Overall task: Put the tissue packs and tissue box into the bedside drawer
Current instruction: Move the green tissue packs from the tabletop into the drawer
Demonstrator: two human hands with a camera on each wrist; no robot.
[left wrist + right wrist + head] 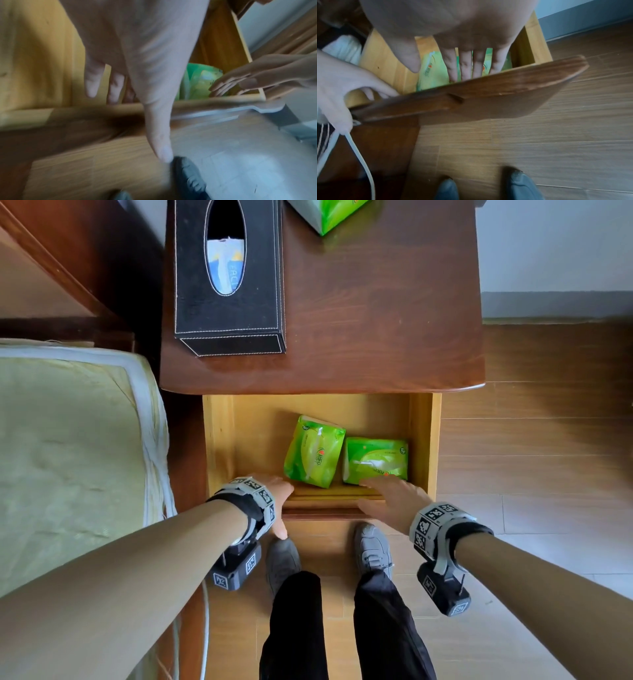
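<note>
The bedside drawer (219,440) is pulled out below the tabletop (376,320). Two green tissue packs lie in it side by side, one in the middle (313,451) and one at the right (375,460). A black tissue box (229,302) stands on the tabletop's left, and a third green pack (329,213) lies at its far edge. My left hand (281,505) straddles the drawer front (488,92), fingers inside and thumb outside. My right hand (373,494) lies flat, its straight fingers (465,65) reaching over the front's rim onto the right pack's near edge.
A mattress (68,457) with a white cable (205,611) beside it borders the table on the left. My two grey shoes (282,559) stand on the wood floor just before the drawer front. A pale wall runs along the right behind the table.
</note>
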